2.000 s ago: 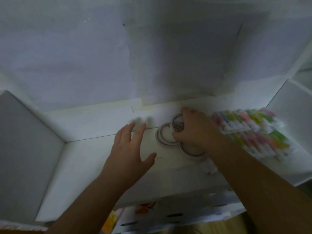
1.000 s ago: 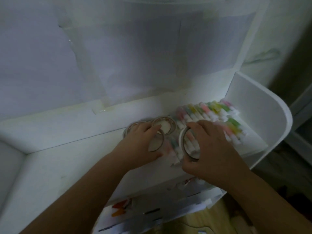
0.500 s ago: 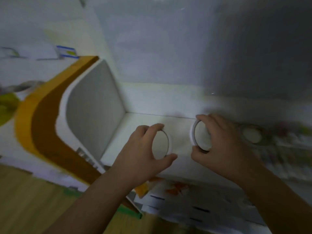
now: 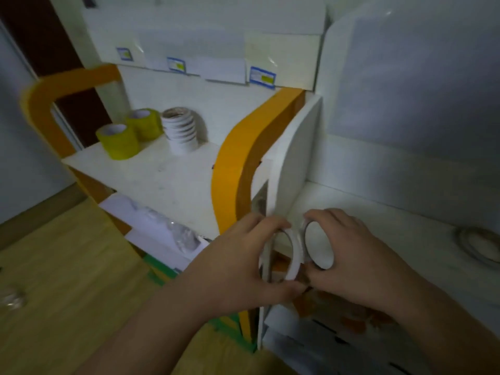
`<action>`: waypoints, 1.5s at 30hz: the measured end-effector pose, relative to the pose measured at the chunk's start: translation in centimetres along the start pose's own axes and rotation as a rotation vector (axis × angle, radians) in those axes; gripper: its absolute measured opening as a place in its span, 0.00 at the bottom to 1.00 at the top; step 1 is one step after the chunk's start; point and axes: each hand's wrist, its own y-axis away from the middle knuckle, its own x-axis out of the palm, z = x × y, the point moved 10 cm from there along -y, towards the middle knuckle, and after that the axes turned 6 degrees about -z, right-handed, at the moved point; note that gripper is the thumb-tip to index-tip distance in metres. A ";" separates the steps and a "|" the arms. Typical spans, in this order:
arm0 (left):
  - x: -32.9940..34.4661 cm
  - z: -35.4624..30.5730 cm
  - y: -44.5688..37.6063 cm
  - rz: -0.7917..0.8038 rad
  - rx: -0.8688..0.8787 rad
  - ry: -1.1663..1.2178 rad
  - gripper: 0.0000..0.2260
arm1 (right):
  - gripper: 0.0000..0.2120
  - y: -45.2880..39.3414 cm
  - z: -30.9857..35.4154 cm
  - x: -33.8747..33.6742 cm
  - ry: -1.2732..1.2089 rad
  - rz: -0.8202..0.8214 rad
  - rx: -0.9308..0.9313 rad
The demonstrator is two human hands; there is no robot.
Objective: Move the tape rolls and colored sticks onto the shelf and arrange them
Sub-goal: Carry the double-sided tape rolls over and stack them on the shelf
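Left hand gripping a white tape roll upright at lower centre, right hand gripping a second roll beside it; yellow rolls sitting upper left

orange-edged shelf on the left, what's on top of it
Two yellow tape rolls and a stack of white tape rolls stand at the back of the orange-edged shelf; its near right corner is hidden by the left hand.

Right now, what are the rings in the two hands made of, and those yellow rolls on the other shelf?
The white tape roll in the left hand and the white tape roll in the right hand look like thin tape wound into matte white hoops, likely paper-backed. The yellow tape rolls look like glossy plastic film on pale, probably cardboard, cores.
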 end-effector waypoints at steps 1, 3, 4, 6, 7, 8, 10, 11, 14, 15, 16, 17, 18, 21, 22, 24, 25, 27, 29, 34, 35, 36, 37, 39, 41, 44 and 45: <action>-1.0 0.8 0.9 0.011 0.010 0.016 0.36 | 0.36 -0.4 1.6 1.0 -0.012 0.032 -0.018; -3.2 2.7 2.5 0.006 0.028 0.032 0.36 | 0.36 -1.1 4.9 3.1 -0.021 0.100 -0.053; -4.3 3.9 3.2 -0.006 0.035 0.039 0.35 | 0.36 -1.5 6.5 4.3 -0.032 0.132 -0.067; -6.6 6.6 4.7 -0.041 0.030 0.046 0.34 | 0.32 -2.5 9.4 6.5 -0.074 0.193 -0.076; -7.8 8.3 5.4 -0.066 0.015 0.039 0.34 | 0.31 -3.0 10.9 7.7 -0.087 0.217 -0.079; -9.0 10.1 6.2 -0.094 -0.007 0.022 0.34 | 0.32 -3.6 12.3 8.8 -0.090 0.229 -0.085; -11.4 13.9 7.6 -0.150 -0.057 -0.024 0.35 | 0.37 -4.7 14.8 10.6 -0.082 0.222 -0.094; -12.5 15.8 8.2 -0.170 -0.084 -0.043 0.36 | 0.38 -5.4 15.9 11.5 -0.076 0.211 -0.092; -15.1 20.4 10.0 -0.187 -0.146 -0.066 0.37 | 0.36 -7.3 18.6 13.1 -0.106 0.169 -0.060; -15.8 21.6 10.4 -0.180 -0.155 -0.072 0.38 | 0.35 -8.0 19.4 13.5 -0.129 0.146 -0.046; -16.3 22.7 10.7 -0.171 -0.159 -0.078 0.39 | 0.35 -8.7 20.1 13.8 -0.144 0.132 -0.035; -16.8 23.7 10.9 -0.165 -0.163 -0.082 0.39 | 0.35 -9.3 20.7 14.2 -0.148 0.124 -0.029; -17.2 24.6 11.0 -0.162 -0.169 -0.080 0.39 | 0.36 -10.0 21.2 14.7 -0.143 0.119 -0.024; -18.1 27.2 10.5 -0.169 -0.190 -0.058 0.39 | 0.38 -12.0 21.8 15.6 -0.115 0.095 -0.001; -18.2 27.9 10.1 -0.177 -0.192 -0.056 0.38 | 0.39 -12.6 21.8 15.8 -0.096 0.082 0.006; -18.5 29.7 8.9 -0.188 -0.203 -0.068 0.37 | 0.39 -14.2 21.7 15.9 -0.032 0.037 0.010; -18.7 30.6 8.1 -0.194 -0.208 -0.086 0.37 | 0.39 -15.1 21.5 15.8 0.003 0.005 0.016; -19.1 32.4 6.2 -0.207 -0.218 -0.132 0.37 | 0.39 -17.1 21.0 15.5 0.052 -0.055 0.048; -19.5 34.2 4.4 -0.225 -0.230 -0.175 0.37 | 0.38 -19.4 20.7 15.5 0.063 -0.102 0.065; -20.4 37.7 1.0 -0.190 -0.255 -0.268 0.39 | 0.37 -24.3 20.7 15.8 0.010 -0.147 0.095; -20.7 38.4 0.2 -0.177 -0.255 -0.291 0.39 | 0.37 -25.1 20.7 16.0 -0.011 -0.142 0.097; -21.0 39.1 -0.5 -0.175 -0.258 -0.306 0.38 | 0.37 -25.9 20.6 16.3 -0.037 -0.134 0.100; -21.4 39.9 -1.4 -0.182 -0.259 -0.312 0.38 | 0.37 -26.5 20.6 16.5 -0.064 -0.124 0.102; -22.0 41.2 -3.0 -0.200 -0.257 -0.302 0.37 | 0.37 -27.3 20.6 17.1 -0.097 -0.105 0.105; -21.8 42.8 -4.8 -0.195 -0.259 -0.278 0.37 | 0.37 -27.9 20.2 17.5 -0.101 -0.099 0.116; -20.6 44.9 -7.1 -0.169 -0.240 -0.251 0.39 | 0.37 -28.7 19.3 18.2 -0.107 -0.092 0.152; -20.0 45.6 -8.0 -0.156 -0.227 -0.247 0.39 | 0.37 -29.0 19.0 18.4 -0.101 -0.098 0.162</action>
